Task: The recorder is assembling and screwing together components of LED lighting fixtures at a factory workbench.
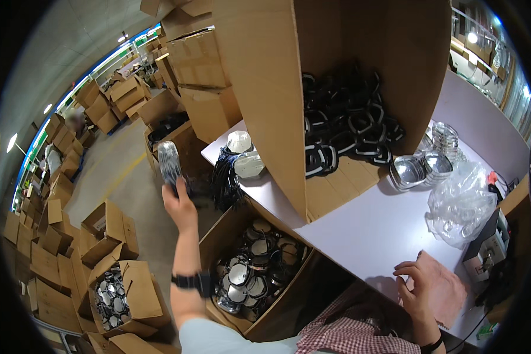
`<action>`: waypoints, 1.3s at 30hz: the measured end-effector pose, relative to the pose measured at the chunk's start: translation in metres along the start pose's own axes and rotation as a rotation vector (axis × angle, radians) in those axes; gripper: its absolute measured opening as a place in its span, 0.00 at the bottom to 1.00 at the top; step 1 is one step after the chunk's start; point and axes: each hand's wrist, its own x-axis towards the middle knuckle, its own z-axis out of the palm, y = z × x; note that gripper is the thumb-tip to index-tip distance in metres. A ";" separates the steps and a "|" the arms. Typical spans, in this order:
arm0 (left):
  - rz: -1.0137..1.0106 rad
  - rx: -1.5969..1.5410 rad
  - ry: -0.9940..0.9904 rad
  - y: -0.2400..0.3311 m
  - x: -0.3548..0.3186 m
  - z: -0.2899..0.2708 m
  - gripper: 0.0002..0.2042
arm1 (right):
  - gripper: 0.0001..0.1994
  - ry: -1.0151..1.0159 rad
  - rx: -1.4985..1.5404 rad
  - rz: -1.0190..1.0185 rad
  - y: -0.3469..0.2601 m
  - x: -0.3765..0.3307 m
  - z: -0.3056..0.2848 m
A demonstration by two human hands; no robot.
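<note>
Checked cloth: red-and-white checked fabric point(348, 336) lay nearest you, soft and rumpled, at the near table edge.
Right hand: your right hand point(416, 289) rested on a pink cloth point(445, 289), fingers curled loosely and pressing it, gripping nothing.
Left hand: your left hand point(180, 203) was raised out to the left, fingers wrapped round a stack of shiny metal pieces point(170, 162), held upright over the floor.
Risk: you held that stack one-handed and high; I judged the smooth metal could slide apart and drop, or scratch.
Open box below: a cardboard box point(218, 236) of mirror-bright rounded pieces sat near your left arm.
Tilted carton: a large carton point(259, 71) on the white table point(360, 230) held black rounded frames point(348, 127); tipped, it could spill them.
Far right: stacked silver trays point(422, 168) and crinkled clear plastic bags point(460, 203).
</note>
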 end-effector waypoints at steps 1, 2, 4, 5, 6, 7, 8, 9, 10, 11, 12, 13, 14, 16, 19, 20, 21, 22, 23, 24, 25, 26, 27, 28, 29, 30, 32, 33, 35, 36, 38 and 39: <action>-0.016 -0.077 -0.054 0.034 -0.022 -0.020 0.15 | 0.09 -0.078 0.068 0.017 -0.005 -0.001 0.001; 0.110 0.030 -0.083 0.054 -0.042 -0.039 0.14 | 0.09 -0.082 0.078 0.022 -0.012 0.000 0.004; 0.164 0.063 -0.208 0.102 -0.082 -0.055 0.10 | 0.07 -0.230 0.179 -0.002 -0.028 0.003 0.009; 0.163 0.026 -0.276 0.123 -0.103 -0.062 0.07 | 0.08 -0.301 0.253 -0.045 -0.025 0.005 0.013; 0.034 -0.153 -0.401 0.137 -0.122 -0.071 0.08 | 0.09 -0.368 0.327 -0.085 -0.020 0.006 0.018; -0.185 -0.417 -0.473 0.161 -0.140 -0.071 0.09 | 0.15 -0.437 0.471 0.030 -0.022 0.005 0.024; -0.412 -0.681 -0.551 0.187 -0.162 -0.066 0.11 | 0.21 -0.488 0.617 0.153 -0.025 0.001 0.031; -0.664 -0.887 -0.602 0.205 -0.181 -0.064 0.11 | 0.27 -0.528 0.745 0.178 -0.033 0.000 0.035; -0.982 -1.067 -0.659 0.201 -0.199 -0.040 0.12 | 0.33 -0.557 0.873 0.258 -0.023 0.013 0.050; -1.106 -1.105 -0.756 0.209 -0.217 -0.032 0.14 | 0.36 -0.497 0.994 0.284 -0.018 0.009 0.056; -1.226 -1.138 -0.859 0.216 -0.233 -0.025 0.16 | 0.39 -0.430 1.114 0.297 -0.012 0.004 0.058; -1.296 -1.161 -0.935 0.227 -0.245 -0.016 0.17 | 0.39 -0.350 1.111 0.267 -0.007 -0.002 0.058; -1.363 -1.177 -1.002 0.238 -0.254 -0.006 0.18 | 0.39 -0.311 1.104 0.271 0.003 -0.009 0.050; -1.326 -1.059 -1.150 0.262 -0.269 0.011 0.20 | 0.38 -0.200 1.193 0.435 0.018 -0.026 0.031; -1.403 -1.023 -1.290 0.281 -0.286 0.035 0.22 | 0.30 -0.031 1.295 0.454 0.016 -0.038 0.003; -1.470 -1.119 -1.379 0.282 -0.294 0.044 0.22 | 0.28 0.088 1.356 0.455 0.015 -0.038 -0.003; -1.540 -1.213 -1.463 0.284 -0.299 0.052 0.23 | 0.24 0.173 1.330 0.374 0.023 -0.038 -0.007; -1.544 -1.209 -1.494 0.287 -0.303 0.059 0.23 | 0.24 0.202 1.326 0.373 0.025 -0.038 -0.013; -1.457 -1.140 -1.622 0.289 -0.304 0.065 0.23 | 0.23 0.306 1.260 0.367 0.027 -0.037 -0.019; -1.364 -1.071 -1.740 0.293 -0.306 0.071 0.24 | 0.22 0.403 1.191 0.362 0.029 -0.035 -0.025; -1.347 -1.010 -1.701 0.299 -0.306 0.073 0.23 | 0.22 0.444 1.178 0.353 0.028 -0.032 -0.031; -1.360 -1.008 -1.711 0.309 -0.305 0.075 0.23 | 0.22 0.455 1.173 0.364 0.031 -0.030 -0.036; -1.239 -1.001 -1.698 0.323 -0.303 0.077 0.21 | 0.22 0.470 1.244 0.350 0.034 -0.029 -0.043; -1.121 -0.994 -1.677 0.331 -0.304 0.078 0.18 | 0.22 0.481 1.316 0.336 0.036 -0.030 -0.048; -0.737 -0.979 -1.682 0.330 -0.303 0.083 0.08 | 0.22 0.484 1.309 0.341 0.039 -0.029 -0.053; -0.745 -0.983 -1.682 0.335 -0.305 0.085 0.08 | 0.23 0.423 1.411 0.387 0.044 -0.029 -0.055; 0.160 -0.694 -1.340 0.346 -0.302 0.087 0.06 | 0.25 0.298 1.616 0.483 0.056 -0.029 -0.056; 0.322 -0.686 -1.225 0.349 -0.304 0.093 0.09 | 0.27 0.152 1.748 0.517 0.065 -0.036 -0.060; 0.457 -0.572 -1.213 0.357 -0.299 0.100 0.09 | 0.29 0.134 1.547 0.476 0.058 -0.044 -0.063; 0.594 -0.449 -1.186 0.358 -0.297 0.100 0.10 | 0.30 0.101 1.349 0.429 0.047 -0.045 -0.067; 0.623 -0.382 -1.218 0.356 -0.303 0.100 0.14 | 0.33 0.046 1.376 0.375 0.036 -0.039 -0.073; 0.680 -0.345 -1.223 0.358 -0.308 0.099 0.17 | 0.32 0.083 1.384 0.485 0.038 -0.039 -0.073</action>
